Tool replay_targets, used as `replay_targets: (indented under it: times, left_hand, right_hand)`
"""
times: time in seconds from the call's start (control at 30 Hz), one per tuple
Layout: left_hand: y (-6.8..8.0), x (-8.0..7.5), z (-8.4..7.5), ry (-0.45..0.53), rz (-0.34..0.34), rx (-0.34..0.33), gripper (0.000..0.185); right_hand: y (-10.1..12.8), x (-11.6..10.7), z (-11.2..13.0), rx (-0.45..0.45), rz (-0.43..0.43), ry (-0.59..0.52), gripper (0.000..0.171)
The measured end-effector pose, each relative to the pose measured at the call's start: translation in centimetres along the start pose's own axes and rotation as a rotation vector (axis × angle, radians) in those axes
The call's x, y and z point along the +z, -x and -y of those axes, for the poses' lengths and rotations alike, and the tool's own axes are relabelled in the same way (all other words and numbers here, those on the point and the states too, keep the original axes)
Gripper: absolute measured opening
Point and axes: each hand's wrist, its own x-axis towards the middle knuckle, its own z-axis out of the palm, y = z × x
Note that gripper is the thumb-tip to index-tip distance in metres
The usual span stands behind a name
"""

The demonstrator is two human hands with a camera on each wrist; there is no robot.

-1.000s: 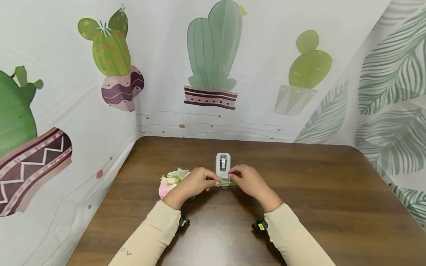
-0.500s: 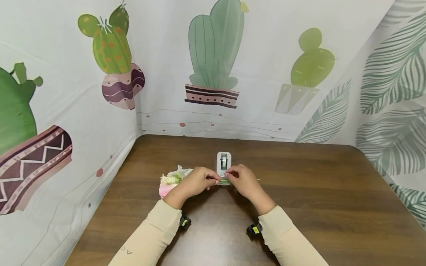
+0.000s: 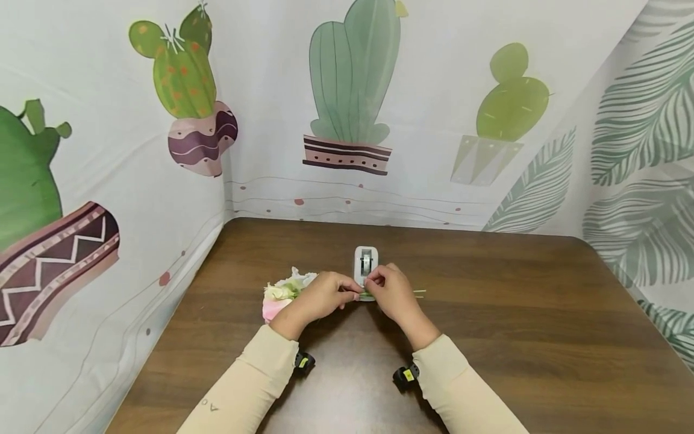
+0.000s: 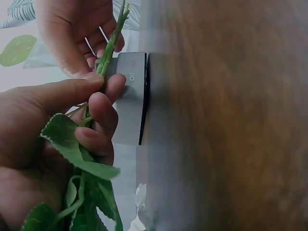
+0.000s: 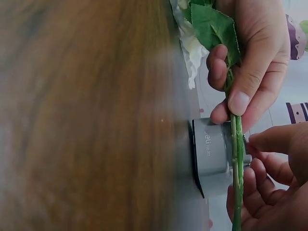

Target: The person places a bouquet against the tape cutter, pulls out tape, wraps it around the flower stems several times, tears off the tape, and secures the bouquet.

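1. A grey tape dispenser (image 3: 365,263) stands upright on the brown wooden surface (image 3: 515,313), roughly in the middle of it; every place below is given from this dispenser.
2. Behind the dispenser and on both sides of the surface hang printed curtains (image 3: 347,108) with cacti and leaves.
3. To the left of the dispenser lie the pale flower heads (image 3: 282,295) of an artificial flower, pink and cream, resting on the surface and partly hidden by the left hand.
4. The flower's green stem (image 3: 417,293) runs across just in front of the dispenser, its cut end showing to the right of it.
5. In the wrist views the stem (image 5: 236,144) crosses the dispenser's front face, and serrated green leaves (image 4: 72,149) sit inside the left palm.
6. The left hand (image 3: 320,296) is closed around the stem just left of the dispenser, thumb and curled fingers (image 4: 98,113) pinching it.
7. The right hand (image 3: 391,290), touching the front right of the dispenser, has its fingers curled at the stem; whether it grips the stem or tape cannot be told.
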Motion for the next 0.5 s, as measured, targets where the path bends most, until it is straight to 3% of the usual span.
replay_targets:
  times: [0.37,0.5]
  left_hand:
    - [0.1,0.0,0.0,0.009,0.003,-0.016,0.016]
    - [0.0,0.1,-0.1,0.02,0.003,-0.023,0.016]
  right_hand:
    - [-0.3,-0.8,-0.1,0.072,-0.01,-0.176,0.01]
    - [-0.2,-1.0,-0.3,0.096,-0.017,-0.186,0.008]
